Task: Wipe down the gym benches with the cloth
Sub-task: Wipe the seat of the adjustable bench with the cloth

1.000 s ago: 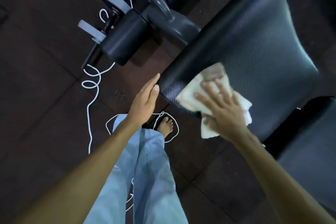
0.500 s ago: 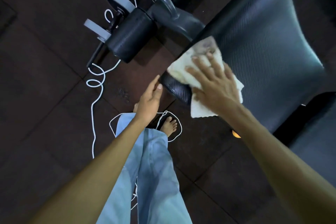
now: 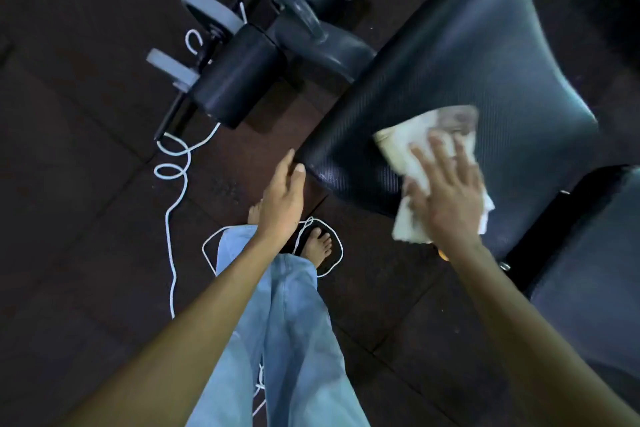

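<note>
A black textured bench pad (image 3: 460, 55) slants across the upper right. My right hand (image 3: 446, 194) lies flat, fingers spread, pressing a cream cloth (image 3: 408, 152) onto the pad's near edge; part of the cloth hangs over the side. My left hand (image 3: 282, 198) rests with its fingertips against the pad's lower left corner and holds nothing. A second black pad (image 3: 595, 270) of the bench lies at the lower right, separated by a gap.
Black foam rollers (image 3: 239, 80) with grey end caps and a curved metal frame (image 3: 301, 21) stand at the bench's far end. A white cord (image 3: 173, 191) loops over the dark floor by my bare feet (image 3: 318, 244) and blue trousers.
My right hand slid the cloth from the pad's left corner rightward and down along the near edge. My left hand stayed at the corner.
</note>
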The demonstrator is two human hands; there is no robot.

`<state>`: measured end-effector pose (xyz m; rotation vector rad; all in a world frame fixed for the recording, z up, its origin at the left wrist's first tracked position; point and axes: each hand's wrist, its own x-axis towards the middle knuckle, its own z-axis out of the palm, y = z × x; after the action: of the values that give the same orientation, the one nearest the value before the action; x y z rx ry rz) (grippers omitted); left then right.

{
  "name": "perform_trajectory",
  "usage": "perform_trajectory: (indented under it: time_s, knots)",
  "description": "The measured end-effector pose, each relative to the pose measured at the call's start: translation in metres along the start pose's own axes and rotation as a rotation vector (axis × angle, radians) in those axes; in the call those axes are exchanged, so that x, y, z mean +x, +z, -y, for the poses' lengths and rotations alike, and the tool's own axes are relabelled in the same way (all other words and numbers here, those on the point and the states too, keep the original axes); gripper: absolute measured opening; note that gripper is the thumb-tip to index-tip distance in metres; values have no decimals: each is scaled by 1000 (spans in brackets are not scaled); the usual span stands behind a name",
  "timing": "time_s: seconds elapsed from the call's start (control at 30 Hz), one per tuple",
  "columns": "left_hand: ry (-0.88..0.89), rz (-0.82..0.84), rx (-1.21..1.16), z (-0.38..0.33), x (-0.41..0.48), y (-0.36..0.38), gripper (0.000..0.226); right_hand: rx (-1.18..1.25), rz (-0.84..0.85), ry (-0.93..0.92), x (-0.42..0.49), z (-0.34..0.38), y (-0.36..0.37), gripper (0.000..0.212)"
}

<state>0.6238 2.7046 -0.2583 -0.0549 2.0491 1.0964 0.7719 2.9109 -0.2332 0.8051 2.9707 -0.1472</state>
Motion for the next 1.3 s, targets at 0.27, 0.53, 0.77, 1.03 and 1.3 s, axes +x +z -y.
perform_trajectory:
  time_s: [0.27,0.53,0.77,1.03,1.3]
  knots:
    - [357,78,185,-76,44,19,39,126,-126,630,25,50,4,53]
    - [528,205,445,-110,68,42,56,68,-150,619,-27,-74,9,47]
    - [641,184,524,-138,85,68,54,142,-115,708,-1,3,4,49]
    - [668,89,556,-146,97,82,52,165,-147,846,4,-115,6,50]
    - [692,81,472,-139,104,81,52,213,-38,817,203,-117,-33,40]
